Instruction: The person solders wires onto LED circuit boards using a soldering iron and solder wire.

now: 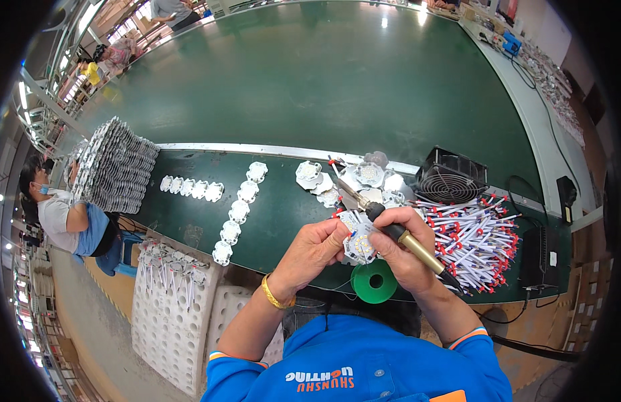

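Observation:
My left hand (313,253), with a gold bracelet at its wrist, pinches the edge of a white LED circuit board (359,246) dotted with small yellowish chips. The board is tilted in front of my chest. My right hand (409,249) grips a soldering iron (421,253) with a brass-coloured and black handle. Its metal end points up and left, past the board's far edge, while my right thumb rests against the board. A green spool (374,282) sits just below the board, at the table's near edge. Loose white boards (370,175) lie heaped beyond my hands.
To the right lies a pile of white wires with red ends (474,244), below a black fan (451,177). Boards stand in lines (239,212) left of my hands. A tall stack of boards (116,167) and a seated co-worker (61,216) are farther left, above perforated white trays (171,328).

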`<control>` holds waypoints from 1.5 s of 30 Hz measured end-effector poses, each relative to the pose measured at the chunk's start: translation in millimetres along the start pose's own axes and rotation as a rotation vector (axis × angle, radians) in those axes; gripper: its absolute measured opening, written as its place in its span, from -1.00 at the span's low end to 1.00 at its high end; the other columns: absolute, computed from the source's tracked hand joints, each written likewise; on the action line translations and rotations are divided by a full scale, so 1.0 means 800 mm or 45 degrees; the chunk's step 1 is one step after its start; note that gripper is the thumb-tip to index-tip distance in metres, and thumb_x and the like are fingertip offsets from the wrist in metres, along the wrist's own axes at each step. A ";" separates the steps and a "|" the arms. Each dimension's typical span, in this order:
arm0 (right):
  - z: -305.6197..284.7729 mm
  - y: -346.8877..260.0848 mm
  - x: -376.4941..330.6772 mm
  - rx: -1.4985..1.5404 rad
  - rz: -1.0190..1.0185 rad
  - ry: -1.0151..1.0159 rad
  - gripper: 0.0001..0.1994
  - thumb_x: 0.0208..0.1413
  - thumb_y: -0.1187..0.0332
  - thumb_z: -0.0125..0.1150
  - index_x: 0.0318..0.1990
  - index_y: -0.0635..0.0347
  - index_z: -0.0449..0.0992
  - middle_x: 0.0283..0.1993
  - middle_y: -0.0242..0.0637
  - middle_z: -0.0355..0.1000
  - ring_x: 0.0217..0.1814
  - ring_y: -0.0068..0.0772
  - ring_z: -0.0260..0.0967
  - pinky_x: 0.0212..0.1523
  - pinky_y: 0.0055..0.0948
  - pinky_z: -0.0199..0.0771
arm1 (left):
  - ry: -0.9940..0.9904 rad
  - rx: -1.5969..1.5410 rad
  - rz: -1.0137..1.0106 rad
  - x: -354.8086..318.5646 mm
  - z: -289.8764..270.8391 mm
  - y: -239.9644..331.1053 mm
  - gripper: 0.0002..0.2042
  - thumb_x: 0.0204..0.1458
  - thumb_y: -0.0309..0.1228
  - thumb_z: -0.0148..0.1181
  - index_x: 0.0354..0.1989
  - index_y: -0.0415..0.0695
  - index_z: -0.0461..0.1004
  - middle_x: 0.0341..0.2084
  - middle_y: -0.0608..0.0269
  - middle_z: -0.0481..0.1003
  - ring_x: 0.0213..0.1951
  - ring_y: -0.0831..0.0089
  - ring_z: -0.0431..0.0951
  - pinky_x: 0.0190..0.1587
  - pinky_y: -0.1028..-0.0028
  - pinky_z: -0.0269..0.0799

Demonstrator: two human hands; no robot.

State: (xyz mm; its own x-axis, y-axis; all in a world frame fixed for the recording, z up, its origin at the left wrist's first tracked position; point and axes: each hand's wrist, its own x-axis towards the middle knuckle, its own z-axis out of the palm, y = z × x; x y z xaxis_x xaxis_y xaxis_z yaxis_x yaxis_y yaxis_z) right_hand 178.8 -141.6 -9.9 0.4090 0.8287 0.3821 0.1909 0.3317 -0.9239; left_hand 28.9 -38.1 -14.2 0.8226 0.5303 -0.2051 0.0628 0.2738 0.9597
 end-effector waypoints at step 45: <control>0.015 -0.007 -0.007 0.308 0.248 -0.008 -0.72 -0.07 0.61 0.14 -0.17 0.20 0.31 -0.35 -0.37 0.27 -0.32 -0.62 0.20 -0.26 -0.65 0.22 | 0.553 0.663 1.159 -0.032 0.013 -0.025 -0.82 -0.29 -0.64 0.22 -0.46 -0.14 0.47 -0.49 0.27 0.50 -0.32 0.27 0.51 -0.21 0.36 0.38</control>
State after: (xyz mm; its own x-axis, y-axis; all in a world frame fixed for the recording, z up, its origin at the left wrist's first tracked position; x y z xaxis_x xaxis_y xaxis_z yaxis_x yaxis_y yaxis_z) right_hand 164.6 -142.7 -7.1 0.4112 0.8898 0.1980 -0.1088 0.2636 -0.9585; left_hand 12.6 -65.3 -26.3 0.4230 0.6231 0.6579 -0.1476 -0.6690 0.7285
